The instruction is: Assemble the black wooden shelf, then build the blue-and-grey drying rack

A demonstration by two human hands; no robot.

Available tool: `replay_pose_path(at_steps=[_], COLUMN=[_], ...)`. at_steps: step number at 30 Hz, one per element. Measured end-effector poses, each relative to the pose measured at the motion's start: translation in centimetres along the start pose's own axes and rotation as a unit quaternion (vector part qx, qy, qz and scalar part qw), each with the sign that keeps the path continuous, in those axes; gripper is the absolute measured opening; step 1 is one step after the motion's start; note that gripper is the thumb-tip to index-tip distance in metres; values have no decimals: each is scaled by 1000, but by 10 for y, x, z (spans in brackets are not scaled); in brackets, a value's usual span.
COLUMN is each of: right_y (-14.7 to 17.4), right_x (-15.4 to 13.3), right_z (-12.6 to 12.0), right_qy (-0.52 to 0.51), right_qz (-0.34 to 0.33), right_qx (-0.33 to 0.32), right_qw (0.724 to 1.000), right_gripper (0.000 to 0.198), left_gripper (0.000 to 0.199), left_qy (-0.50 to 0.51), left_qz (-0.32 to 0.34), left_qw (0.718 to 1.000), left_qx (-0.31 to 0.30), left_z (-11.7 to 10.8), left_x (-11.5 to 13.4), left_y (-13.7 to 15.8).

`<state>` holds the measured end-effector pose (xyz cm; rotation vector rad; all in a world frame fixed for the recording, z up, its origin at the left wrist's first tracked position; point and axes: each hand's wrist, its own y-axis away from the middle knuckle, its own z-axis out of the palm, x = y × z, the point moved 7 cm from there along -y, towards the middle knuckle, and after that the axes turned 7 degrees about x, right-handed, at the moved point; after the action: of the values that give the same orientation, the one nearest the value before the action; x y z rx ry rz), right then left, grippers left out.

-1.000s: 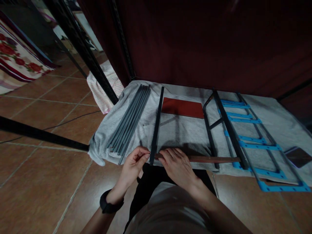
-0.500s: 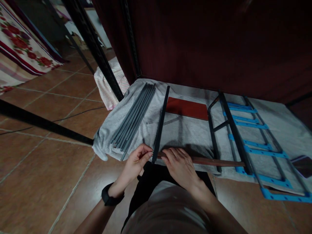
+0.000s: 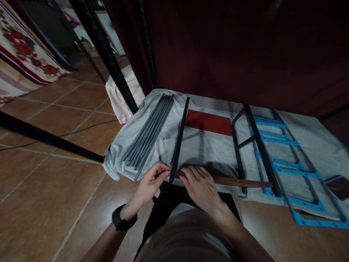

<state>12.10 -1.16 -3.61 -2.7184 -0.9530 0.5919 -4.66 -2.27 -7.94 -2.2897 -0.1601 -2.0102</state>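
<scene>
Fingers of the left hand (image 3: 149,183) pinch at the near end of a long flat black metal bar (image 3: 179,140), where it meets a thin reddish-brown wooden strip (image 3: 240,181) at a right angle. The right hand (image 3: 200,185) lies flat and spread on that strip, probably to steady the joint. Both pieces rest on a grey cloth (image 3: 207,153) spread over the floor, likely as padding. Other parts are sorted on it: a bundle of grey rods (image 3: 148,134), a red rectangular panel (image 3: 209,122) and black frames with blue rungs (image 3: 275,153). No container is visible.
</scene>
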Motion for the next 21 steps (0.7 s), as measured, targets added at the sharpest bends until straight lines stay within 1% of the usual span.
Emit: replay_pose_path(at_steps=[7,12,14,19,21], right_y=[1,2,2,3,3], right_x=[0,0,0,1,0], right_z=[-1,0,1,1,2], right_qy=[-2,3,1,0,4], right_qz=[0,-3,-3,-5,-8], right_qx=[15,21,20,22,17], right_qw=[1000,1000,1000,1000,1000], right_gripper=[12,12,13,15,15], left_gripper=[27,22,22,25,25], left_qy=[-19,-16,-1,36,38], left_qz=[-38,-9,-7,-55,-56], left_qw=[999,1000,999,998,998], left_qx=[-2,-26,-33,-24,-20], left_z=[0,0,2,6,6], left_x=[-7,-5,-3,-7,-8], left_y=[0,-3,-2,1,1])
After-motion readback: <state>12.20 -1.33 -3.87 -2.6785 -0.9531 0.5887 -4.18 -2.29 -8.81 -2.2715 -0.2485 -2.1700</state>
